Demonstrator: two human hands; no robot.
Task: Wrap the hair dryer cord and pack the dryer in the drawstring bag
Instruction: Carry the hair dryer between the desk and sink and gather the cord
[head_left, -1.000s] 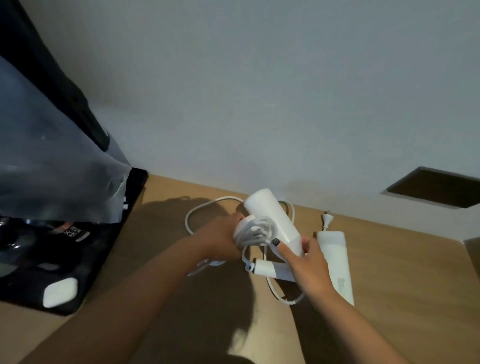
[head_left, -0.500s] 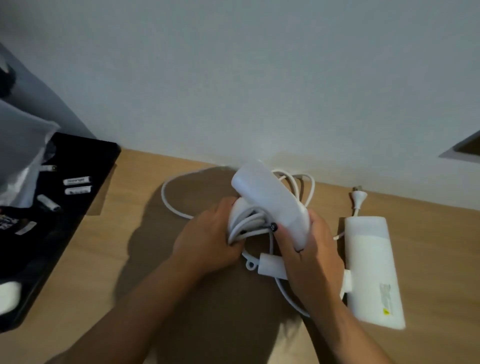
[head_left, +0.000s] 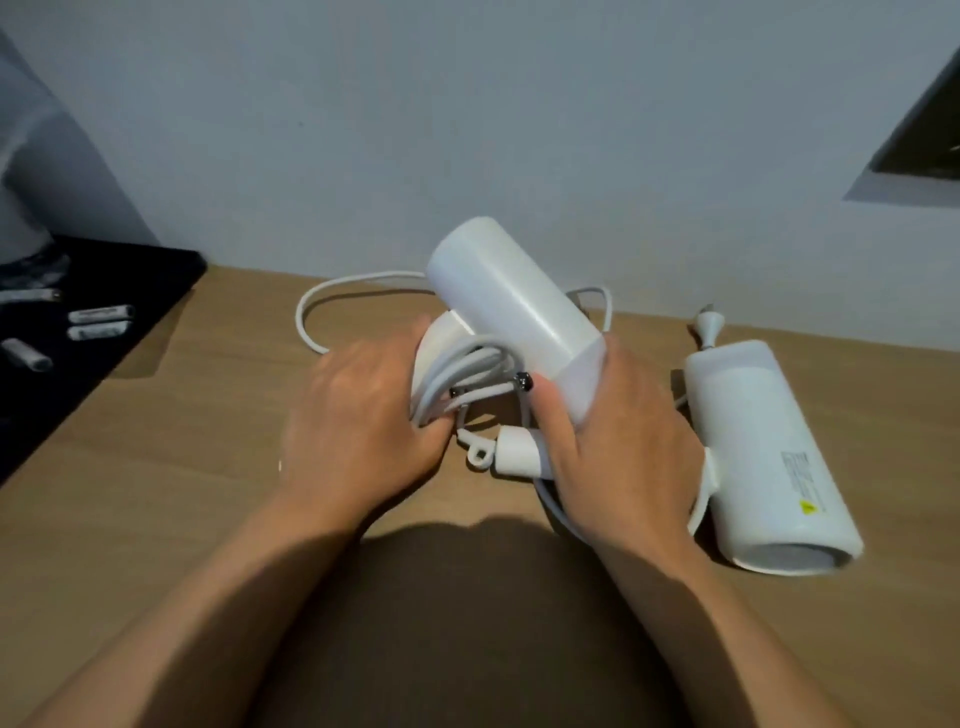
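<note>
Black tray (head_left: 156, 291), left of left hand (head_left: 358, 421), holds small tubes (head_left: 98, 322). Both hands, incl. right hand (head_left: 613, 441), grip dryer (head_left: 514, 312) w/ cord (head_left: 467, 374); view is nearer than before.

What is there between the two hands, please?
In the head view, between the left hand and the right hand are the wound loops of white cord and the dryer's handle end with its hanging loop.

We reach both bare forearms forward. Our left hand (head_left: 358, 415) curls its fingers around the cord loops (head_left: 467, 379), while our right hand (head_left: 613, 441) grips the hair dryer (head_left: 511, 306), thumb laid along its side.
</note>
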